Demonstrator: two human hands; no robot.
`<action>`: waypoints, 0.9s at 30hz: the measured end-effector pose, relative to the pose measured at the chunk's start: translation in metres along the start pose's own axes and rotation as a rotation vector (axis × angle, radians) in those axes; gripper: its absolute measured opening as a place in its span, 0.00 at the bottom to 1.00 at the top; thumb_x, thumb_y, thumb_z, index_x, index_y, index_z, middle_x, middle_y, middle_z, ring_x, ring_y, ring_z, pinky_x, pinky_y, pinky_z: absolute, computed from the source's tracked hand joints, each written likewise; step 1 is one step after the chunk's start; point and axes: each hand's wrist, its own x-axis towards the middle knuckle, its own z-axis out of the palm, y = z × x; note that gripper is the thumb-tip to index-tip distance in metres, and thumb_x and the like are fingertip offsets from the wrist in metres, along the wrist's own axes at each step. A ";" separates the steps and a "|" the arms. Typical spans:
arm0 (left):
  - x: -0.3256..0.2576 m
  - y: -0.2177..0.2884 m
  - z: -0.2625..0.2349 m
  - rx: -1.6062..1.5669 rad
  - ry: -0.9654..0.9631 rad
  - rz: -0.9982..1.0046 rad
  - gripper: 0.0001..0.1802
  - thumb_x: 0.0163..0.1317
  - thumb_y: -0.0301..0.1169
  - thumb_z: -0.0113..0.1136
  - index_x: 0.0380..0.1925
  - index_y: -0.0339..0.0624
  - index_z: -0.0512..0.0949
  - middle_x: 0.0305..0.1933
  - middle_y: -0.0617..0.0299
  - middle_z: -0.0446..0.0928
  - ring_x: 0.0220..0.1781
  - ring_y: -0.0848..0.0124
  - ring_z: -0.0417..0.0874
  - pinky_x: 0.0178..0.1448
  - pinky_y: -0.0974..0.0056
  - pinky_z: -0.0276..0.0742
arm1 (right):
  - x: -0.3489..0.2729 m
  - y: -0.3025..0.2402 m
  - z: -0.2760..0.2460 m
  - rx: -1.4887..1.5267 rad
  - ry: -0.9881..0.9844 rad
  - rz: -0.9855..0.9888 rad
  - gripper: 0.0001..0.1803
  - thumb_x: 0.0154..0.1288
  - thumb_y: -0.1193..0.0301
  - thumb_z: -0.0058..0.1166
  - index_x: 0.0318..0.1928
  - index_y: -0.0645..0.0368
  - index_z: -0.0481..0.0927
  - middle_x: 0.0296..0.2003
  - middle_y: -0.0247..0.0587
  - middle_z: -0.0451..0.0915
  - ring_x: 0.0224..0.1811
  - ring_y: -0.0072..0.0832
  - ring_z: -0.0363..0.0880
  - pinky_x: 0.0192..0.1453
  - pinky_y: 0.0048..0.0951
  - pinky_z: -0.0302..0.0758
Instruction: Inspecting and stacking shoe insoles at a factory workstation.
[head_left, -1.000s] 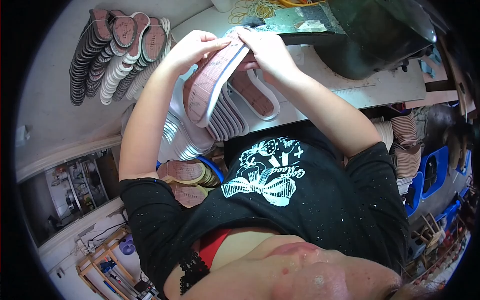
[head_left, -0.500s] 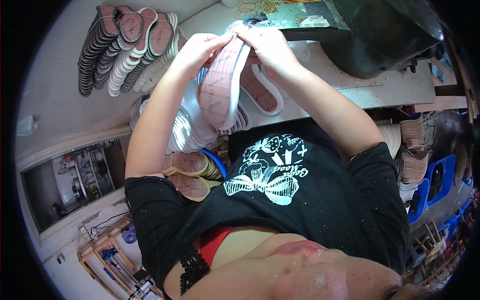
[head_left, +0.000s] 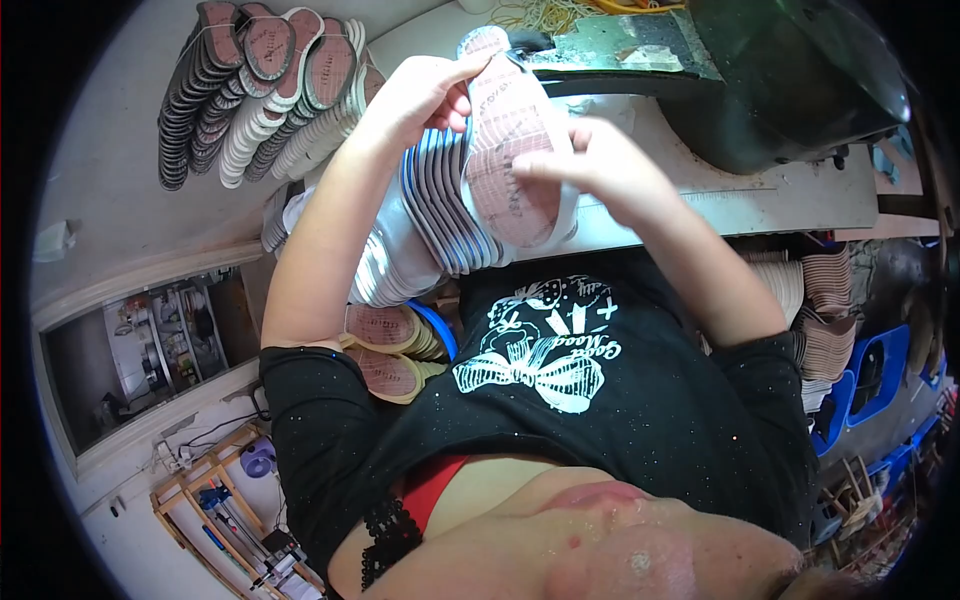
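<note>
A pinkish insole (head_left: 515,195) with a pale rim and blue edge is held upright before a machine arm. My left hand (head_left: 425,98) pinches its narrow upper end, close to the small black head of the machine (head_left: 530,42). Over the insole's face lies the thumb of my right hand (head_left: 615,170); that hand's fingers curl at the right edge, slightly blurred. Behind and left of it, a fanned stack of similar insoles (head_left: 440,195) with dark and pale edges leans on the table.
The green machine arm (head_left: 620,42) and its dark bulky body (head_left: 800,90) occupy the table's (head_left: 690,200) right side. Yellowish cords (head_left: 530,15) lie behind. Bundled insoles (head_left: 265,60) stand at the left wall. Yellow-edged insoles (head_left: 385,370) sit beside my left arm, blue stools (head_left: 880,375) to the right.
The insole has swung right and turned its pink face forward. My right hand has left the tip for the lower right edge. The fanned stack behind is more exposed.
</note>
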 end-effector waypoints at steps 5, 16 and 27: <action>0.017 0.013 -0.015 0.172 -0.091 0.061 0.25 0.56 0.52 0.62 0.15 0.42 0.73 0.08 0.72 0.61 0.07 0.83 0.56 0.12 0.74 0.48 | -0.004 0.016 0.000 -0.035 0.192 0.016 0.16 0.59 0.62 0.61 0.34 0.66 0.82 0.27 0.33 0.81 0.27 0.16 0.76 0.31 0.21 0.73; 0.028 -0.012 -0.023 0.291 -0.077 0.386 0.25 0.49 0.45 0.69 0.38 0.36 0.75 0.33 0.66 0.76 0.31 0.85 0.70 0.30 0.78 0.62 | 0.056 0.030 0.001 -0.003 0.350 -0.177 0.16 0.62 0.64 0.58 0.27 0.66 0.82 0.23 0.31 0.80 0.25 0.12 0.72 0.29 0.18 0.69; 0.024 0.016 -0.020 0.210 -0.213 0.144 0.29 0.47 0.47 0.71 0.38 0.32 0.76 0.33 0.61 0.78 0.36 0.76 0.75 0.45 0.72 0.68 | 0.028 0.018 0.026 0.207 0.224 0.028 0.15 0.64 0.64 0.54 0.37 0.67 0.80 0.29 0.40 0.82 0.26 0.22 0.82 0.28 0.18 0.77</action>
